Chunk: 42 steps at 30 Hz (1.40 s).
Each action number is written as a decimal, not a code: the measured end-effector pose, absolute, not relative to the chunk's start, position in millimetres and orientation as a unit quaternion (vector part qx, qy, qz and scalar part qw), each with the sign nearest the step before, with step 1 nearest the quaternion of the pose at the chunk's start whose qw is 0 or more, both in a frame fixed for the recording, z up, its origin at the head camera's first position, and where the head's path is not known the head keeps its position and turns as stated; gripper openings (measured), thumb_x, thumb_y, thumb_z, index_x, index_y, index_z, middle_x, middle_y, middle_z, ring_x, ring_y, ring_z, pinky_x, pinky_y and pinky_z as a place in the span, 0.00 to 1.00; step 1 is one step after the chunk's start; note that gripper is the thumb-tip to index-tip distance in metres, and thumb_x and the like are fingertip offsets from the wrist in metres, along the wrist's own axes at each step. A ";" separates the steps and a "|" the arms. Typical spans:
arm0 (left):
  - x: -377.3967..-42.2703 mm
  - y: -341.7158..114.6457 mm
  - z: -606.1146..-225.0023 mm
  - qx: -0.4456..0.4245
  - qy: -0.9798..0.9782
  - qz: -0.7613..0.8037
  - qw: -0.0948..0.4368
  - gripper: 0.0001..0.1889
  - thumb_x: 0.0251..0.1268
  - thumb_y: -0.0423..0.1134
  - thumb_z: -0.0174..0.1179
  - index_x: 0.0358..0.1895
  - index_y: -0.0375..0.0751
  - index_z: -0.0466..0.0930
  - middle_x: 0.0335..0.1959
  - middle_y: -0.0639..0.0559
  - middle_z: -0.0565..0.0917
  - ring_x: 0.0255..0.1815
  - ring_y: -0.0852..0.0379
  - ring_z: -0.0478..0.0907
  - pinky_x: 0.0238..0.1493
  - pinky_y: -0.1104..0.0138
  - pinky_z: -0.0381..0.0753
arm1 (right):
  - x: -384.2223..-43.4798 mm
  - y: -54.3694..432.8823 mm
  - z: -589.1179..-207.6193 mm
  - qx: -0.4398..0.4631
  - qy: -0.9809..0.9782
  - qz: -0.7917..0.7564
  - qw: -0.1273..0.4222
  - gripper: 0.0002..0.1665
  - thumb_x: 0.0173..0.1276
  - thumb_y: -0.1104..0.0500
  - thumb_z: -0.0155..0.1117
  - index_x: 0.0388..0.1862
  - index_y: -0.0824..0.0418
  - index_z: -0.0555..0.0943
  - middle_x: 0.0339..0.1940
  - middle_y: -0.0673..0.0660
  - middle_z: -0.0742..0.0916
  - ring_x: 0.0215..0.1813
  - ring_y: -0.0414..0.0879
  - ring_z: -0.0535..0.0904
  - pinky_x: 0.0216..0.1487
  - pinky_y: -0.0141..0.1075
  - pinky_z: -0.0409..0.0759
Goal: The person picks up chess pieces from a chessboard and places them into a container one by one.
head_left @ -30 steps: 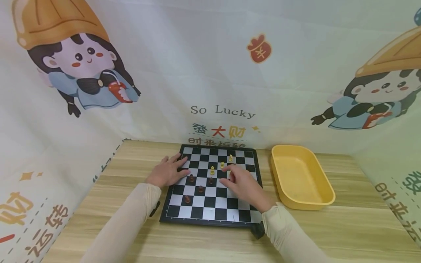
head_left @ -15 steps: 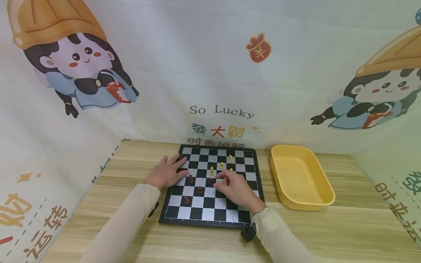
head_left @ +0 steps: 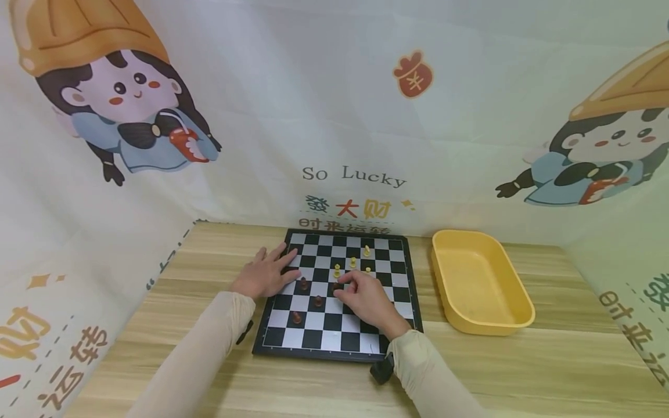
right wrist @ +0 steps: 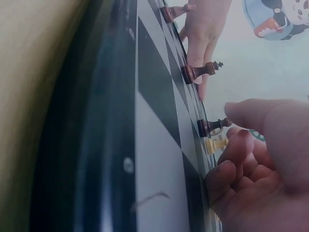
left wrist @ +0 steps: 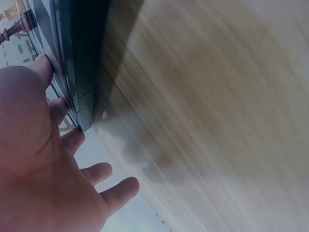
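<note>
A black-and-white chessboard [head_left: 307, 337] lies on the table. My left hand [head_left: 263, 275] rests with spread fingers on its left edge; in the left wrist view, fingertips [left wrist: 72, 140] touch the dark rim. Over the middle of the board, my right hand [head_left: 366, 299] has its thumb and index finger on either side of the head of a dark chess piece [right wrist: 208, 127], which stands upright. Its other fingers are curled. Nearby stand more dark pieces [head_left: 318, 301], one a king [right wrist: 199, 73] with a cross on top. Several yellow pieces [head_left: 353, 262] stand farther back.
To the right of the board stands a yellow plastic tub [head_left: 478, 278] on the wooden table [head_left: 564, 348]. A printed cloth [head_left: 261, 116] hangs behind and at the sides. A black device [head_left: 382, 370] is strapped at my right wrist.
My right hand has moved left across the board to the dark piece, its thumb and index finger drawing closer together. A yellow piece it covered now shows. My left hand has stayed put.
</note>
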<state>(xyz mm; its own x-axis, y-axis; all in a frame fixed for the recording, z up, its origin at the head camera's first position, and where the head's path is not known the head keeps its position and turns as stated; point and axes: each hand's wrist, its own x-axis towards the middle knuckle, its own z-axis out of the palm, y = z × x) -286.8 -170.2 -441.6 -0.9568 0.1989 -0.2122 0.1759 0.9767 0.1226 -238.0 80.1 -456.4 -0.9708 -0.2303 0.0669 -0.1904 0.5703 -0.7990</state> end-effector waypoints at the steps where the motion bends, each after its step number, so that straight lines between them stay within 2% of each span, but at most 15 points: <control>1: -286.8 -170.0 -441.2 0.095 0.988 0.050 0.112 0.35 0.80 0.65 0.37 0.84 0.57 0.49 0.86 0.46 0.47 0.83 0.26 0.46 0.75 0.32 0.59 | -238.9 80.0 -457.0 -0.118 0.887 -0.446 0.024 0.14 0.68 0.56 0.71 0.50 0.59 0.84 0.24 0.49 0.81 0.24 0.39 0.72 0.26 0.30 0.69; 11: -285.9 -169.3 -441.4 0.097 0.987 0.052 0.113 0.36 0.80 0.65 0.37 0.84 0.57 0.48 0.86 0.45 0.47 0.83 0.26 0.46 0.75 0.31 0.59 | -242.7 75.4 -456.4 -0.128 0.906 -0.401 0.044 0.13 0.68 0.58 0.70 0.50 0.59 0.85 0.20 0.48 0.77 0.21 0.38 0.69 0.24 0.29 0.66; 15: -285.9 -171.0 -443.1 0.097 0.987 0.054 0.113 0.36 0.80 0.66 0.36 0.84 0.58 0.48 0.86 0.46 0.47 0.83 0.26 0.46 0.75 0.30 0.58 | -241.5 70.0 -456.0 -0.130 0.917 -0.375 0.033 0.13 0.67 0.59 0.70 0.50 0.60 0.86 0.18 0.47 0.75 0.20 0.38 0.68 0.22 0.29 0.63; 19: -285.5 -171.4 -442.0 0.096 0.987 0.053 0.116 0.36 0.80 0.66 0.36 0.84 0.57 0.48 0.86 0.46 0.46 0.83 0.26 0.45 0.75 0.30 0.58 | -241.4 66.2 -456.4 -0.126 0.920 -0.369 0.019 0.11 0.66 0.60 0.71 0.47 0.61 0.87 0.18 0.48 0.76 0.20 0.39 0.68 0.22 0.29 0.64; 26: -285.7 -172.3 -442.8 0.094 0.987 0.050 0.118 0.36 0.80 0.66 0.36 0.84 0.57 0.48 0.86 0.46 0.46 0.83 0.26 0.45 0.75 0.31 0.58 | -245.5 66.0 -457.7 -0.105 0.917 -0.384 0.026 0.09 0.66 0.59 0.72 0.44 0.58 0.88 0.17 0.48 0.79 0.18 0.38 0.70 0.20 0.30 0.66; 42: -287.8 -171.9 -444.1 0.103 0.987 0.047 0.112 0.36 0.80 0.66 0.36 0.84 0.56 0.48 0.86 0.45 0.46 0.83 0.26 0.47 0.75 0.31 0.59 | -243.5 70.5 -456.8 -0.122 0.921 -0.368 0.018 0.07 0.68 0.58 0.69 0.43 0.58 0.85 0.21 0.49 0.78 0.22 0.40 0.69 0.25 0.31 0.65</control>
<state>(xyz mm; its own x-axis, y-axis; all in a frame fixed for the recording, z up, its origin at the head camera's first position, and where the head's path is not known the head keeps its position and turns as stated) -287.8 -171.9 -444.1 -0.9536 0.2138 -0.2121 0.1927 0.9744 0.1159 -243.5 70.5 -456.8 -0.9696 -0.2382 0.0566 -0.2116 0.6988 -0.6833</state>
